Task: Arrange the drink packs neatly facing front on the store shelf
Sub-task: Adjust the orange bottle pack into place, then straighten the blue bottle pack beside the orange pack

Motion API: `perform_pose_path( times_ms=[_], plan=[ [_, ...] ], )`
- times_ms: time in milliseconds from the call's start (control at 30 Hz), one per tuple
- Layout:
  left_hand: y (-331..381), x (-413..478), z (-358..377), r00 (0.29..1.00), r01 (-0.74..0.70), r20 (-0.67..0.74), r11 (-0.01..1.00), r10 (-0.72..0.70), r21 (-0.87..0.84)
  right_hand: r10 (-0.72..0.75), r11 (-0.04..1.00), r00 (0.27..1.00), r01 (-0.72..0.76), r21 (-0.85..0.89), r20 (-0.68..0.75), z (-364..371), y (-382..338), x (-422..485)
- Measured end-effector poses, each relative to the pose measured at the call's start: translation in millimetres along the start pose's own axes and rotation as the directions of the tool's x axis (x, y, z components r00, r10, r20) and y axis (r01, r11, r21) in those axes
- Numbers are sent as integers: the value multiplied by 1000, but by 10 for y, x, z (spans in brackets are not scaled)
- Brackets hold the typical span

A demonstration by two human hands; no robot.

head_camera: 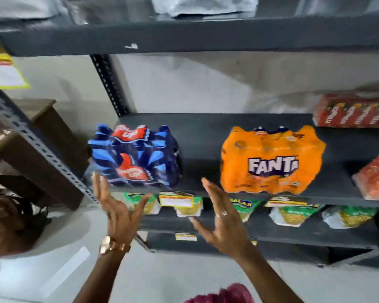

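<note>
A blue drink pack (pixel 136 155) with red labels stands at the left end of the dark shelf (pixel 201 136), a little skewed. To its right an orange Fanta pack (pixel 271 159) faces front. A red Maaza pack (pixel 352 110) lies at the back right, and another red pack (pixel 374 179) sits at the right edge. My left hand (pixel 118 208) is raised just below the blue pack, fingers spread, holding nothing. My right hand (pixel 222 217) hovers open below the gap between the blue and orange packs, touching neither.
Green and white snack packets (pixel 291 213) line the shelf below, with price tags (pixel 176 199) on the shelf edge. A perforated metal upright (pixel 44 154) slants at the left. Silver bags (pixel 204 5) lie on the top shelf. A brown cabinet (pixel 42 132) stands left.
</note>
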State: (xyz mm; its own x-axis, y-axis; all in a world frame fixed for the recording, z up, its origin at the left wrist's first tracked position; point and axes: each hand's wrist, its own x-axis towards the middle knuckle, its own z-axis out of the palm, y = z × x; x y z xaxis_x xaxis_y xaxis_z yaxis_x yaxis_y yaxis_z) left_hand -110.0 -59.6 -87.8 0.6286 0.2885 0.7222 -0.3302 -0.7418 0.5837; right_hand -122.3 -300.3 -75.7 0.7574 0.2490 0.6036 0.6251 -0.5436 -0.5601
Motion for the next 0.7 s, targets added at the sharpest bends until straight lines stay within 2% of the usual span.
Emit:
perform_pose_path(
  times_ms=[33, 100, 133, 200, 267, 467, 700],
  plan=[
    [-208, 114, -167, 989, 136, 52, 991, -136, -2, 87, 995, 993, -91, 38, 83, 261, -108, 162],
    [-605, 306, -357, 910, 342, 252, 939, -328, -12, 323, 937, 927, -341, 72, 189, 708, -152, 448],
    [-751, 394, -401, 862, 376, 363, 926, -354, 10, 398, 904, 892, -421, 74, 214, 869, -124, 552],
    [-988, 507, -445, 788, 341, 525, 938, -322, 62, 459, 877, 863, -478, 45, 210, 1086, -74, 677],
    [-1074, 520, -385, 777, 349, 539, 935, -325, 61, 509, 855, 844, -518, 12, 171, 1093, -23, 695],
    [-1127, 458, -276, 837, 373, 411, 926, -362, 56, 519, 853, 828, -515, -81, 212, 1000, -9, 694],
    [-1217, 508, -328, 825, 302, 467, 947, -317, 109, 537, 844, 822, -526, -106, 189, 1001, -33, 639]
  ],
)
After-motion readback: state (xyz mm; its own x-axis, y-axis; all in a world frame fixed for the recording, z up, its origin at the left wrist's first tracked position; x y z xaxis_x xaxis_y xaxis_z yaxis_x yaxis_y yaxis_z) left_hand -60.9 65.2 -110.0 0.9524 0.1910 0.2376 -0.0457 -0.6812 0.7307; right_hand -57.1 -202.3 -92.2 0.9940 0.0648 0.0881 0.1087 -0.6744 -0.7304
